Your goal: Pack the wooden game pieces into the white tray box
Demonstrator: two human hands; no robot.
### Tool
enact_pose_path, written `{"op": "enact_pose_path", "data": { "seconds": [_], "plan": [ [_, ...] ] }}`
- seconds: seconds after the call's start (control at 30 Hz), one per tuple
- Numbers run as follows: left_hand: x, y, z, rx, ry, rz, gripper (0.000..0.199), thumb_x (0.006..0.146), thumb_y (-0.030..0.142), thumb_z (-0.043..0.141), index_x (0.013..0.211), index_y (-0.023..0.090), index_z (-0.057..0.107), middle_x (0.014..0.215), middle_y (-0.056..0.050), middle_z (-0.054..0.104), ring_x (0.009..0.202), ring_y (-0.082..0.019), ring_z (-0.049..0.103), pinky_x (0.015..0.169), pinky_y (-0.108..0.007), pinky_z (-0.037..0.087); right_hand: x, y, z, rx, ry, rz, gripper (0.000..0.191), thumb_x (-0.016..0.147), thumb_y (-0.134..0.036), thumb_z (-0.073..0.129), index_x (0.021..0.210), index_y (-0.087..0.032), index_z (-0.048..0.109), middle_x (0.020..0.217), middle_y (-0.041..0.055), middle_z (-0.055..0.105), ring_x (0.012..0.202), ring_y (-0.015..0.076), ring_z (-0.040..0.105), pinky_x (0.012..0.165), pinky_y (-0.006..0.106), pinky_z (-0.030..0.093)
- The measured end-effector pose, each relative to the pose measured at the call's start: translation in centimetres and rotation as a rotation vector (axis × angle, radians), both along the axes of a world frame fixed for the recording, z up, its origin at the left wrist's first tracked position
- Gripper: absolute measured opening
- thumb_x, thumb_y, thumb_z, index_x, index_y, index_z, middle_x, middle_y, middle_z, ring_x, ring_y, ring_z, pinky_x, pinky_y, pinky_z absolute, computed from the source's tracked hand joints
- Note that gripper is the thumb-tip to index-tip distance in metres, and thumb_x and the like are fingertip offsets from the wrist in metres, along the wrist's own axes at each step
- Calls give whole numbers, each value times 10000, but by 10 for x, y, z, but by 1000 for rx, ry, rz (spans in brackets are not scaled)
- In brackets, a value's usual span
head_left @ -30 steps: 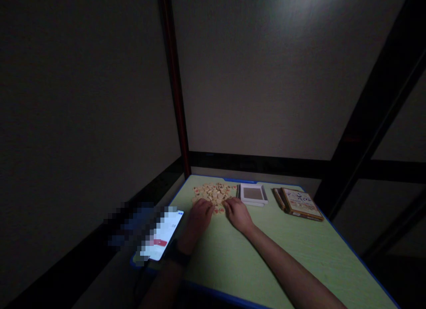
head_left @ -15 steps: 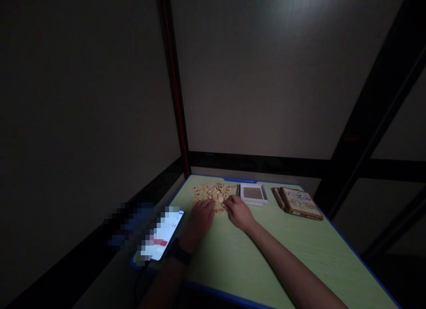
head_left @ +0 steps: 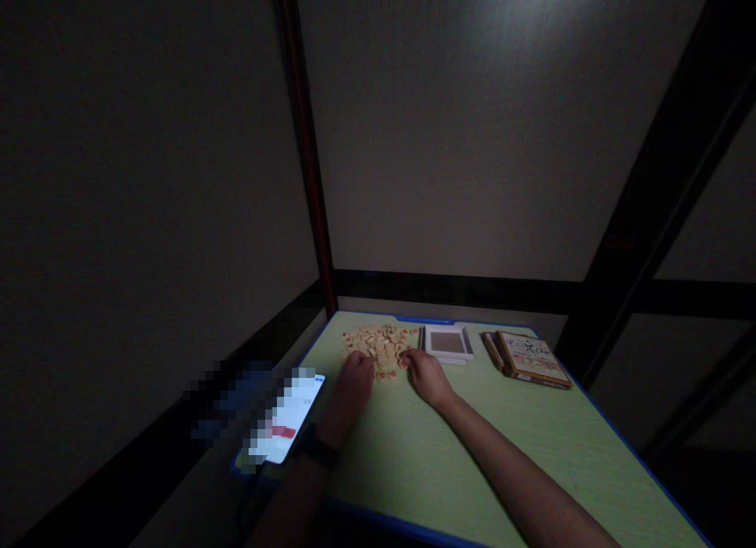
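Observation:
A heap of round wooden Chinese chess pieces (head_left: 385, 348), some with red or dark characters, lies near the table's far left. At its near left edge is my left hand (head_left: 355, 375), with a dark band on the wrist; its fingers are curled closed among the pieces, and what they grip is hidden. Beside the heap's right side, my right hand (head_left: 428, 375) pinches a red-marked chess piece (head_left: 403, 364) between thumb and fingers. A few red-marked pieces (head_left: 387, 374) lie face up between my hands.
A white open box (head_left: 466, 345) sits right of the heap. Farther right are flat printed boxes (head_left: 533, 357), one lying partly on another. A lit phone (head_left: 295, 414) rests along the left edge of the green table (head_left: 413, 469). Walls stand behind and to the left.
My left hand has drawn slightly left and its fingers are more curled. The right hand has shifted a little right, and a red-marked piece now shows at its fingertips.

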State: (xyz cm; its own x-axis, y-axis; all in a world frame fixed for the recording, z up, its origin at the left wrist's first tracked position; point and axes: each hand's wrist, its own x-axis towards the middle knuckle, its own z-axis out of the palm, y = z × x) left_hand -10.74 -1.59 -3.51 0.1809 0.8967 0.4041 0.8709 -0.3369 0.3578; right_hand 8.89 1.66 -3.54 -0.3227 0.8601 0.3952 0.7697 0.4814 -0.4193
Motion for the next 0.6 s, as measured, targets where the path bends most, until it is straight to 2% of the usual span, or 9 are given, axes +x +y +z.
{"op": "enact_pose_path", "data": {
  "seconds": [0.23,0.43,0.6],
  "plan": [
    [-2,0,-1,82,-87,-18,235,918,98,420,981,206,619,1036,-52,617,994,-175,574,955,-332,480,-1,-2,3,-14,-3,-8,257,954,-106,445,954,-144,699,958,101,714,932,199,645,827,261,446],
    [-8,7,-3,255,-236,119,164,898,113,466,904,191,610,988,-64,579,923,-185,574,911,-357,504,-2,-6,6,-24,-43,-16,250,958,-97,442,900,-123,684,940,112,677,905,192,619,815,255,438],
    [-11,10,-6,203,-273,196,113,825,85,536,836,192,571,943,-58,563,847,-174,573,825,-312,515,-3,-9,8,-27,-74,-6,248,968,-116,436,918,-127,679,952,109,657,910,192,609,826,256,434]
  ]
}}
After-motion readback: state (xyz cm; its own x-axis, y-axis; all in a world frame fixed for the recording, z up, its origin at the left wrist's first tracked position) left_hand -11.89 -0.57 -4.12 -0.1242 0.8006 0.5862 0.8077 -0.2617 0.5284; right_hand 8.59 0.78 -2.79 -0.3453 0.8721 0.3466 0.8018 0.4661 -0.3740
